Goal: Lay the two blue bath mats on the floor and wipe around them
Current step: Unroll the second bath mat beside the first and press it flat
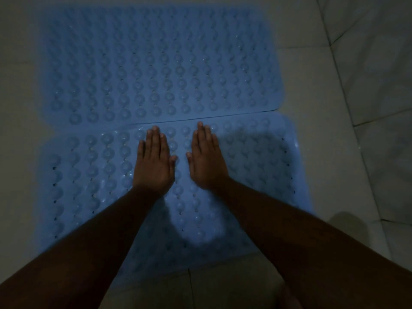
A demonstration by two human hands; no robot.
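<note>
Two blue bath mats with rows of round suction cups lie flat on the tiled floor, long edges meeting. The far mat (156, 63) fills the upper middle of the view. The near mat (256, 157) lies below it, shifted slightly to the right. My left hand (153, 161) presses flat on the near mat close to the seam, fingers straight and together. My right hand (207, 159) lies flat beside it, a small gap between the two thumbs. Neither hand holds anything.
Pale floor tiles (316, 90) with dark grout lines surround the mats on all sides. The light is dim. A dark shadow (347, 221) falls on the tiles at the lower right.
</note>
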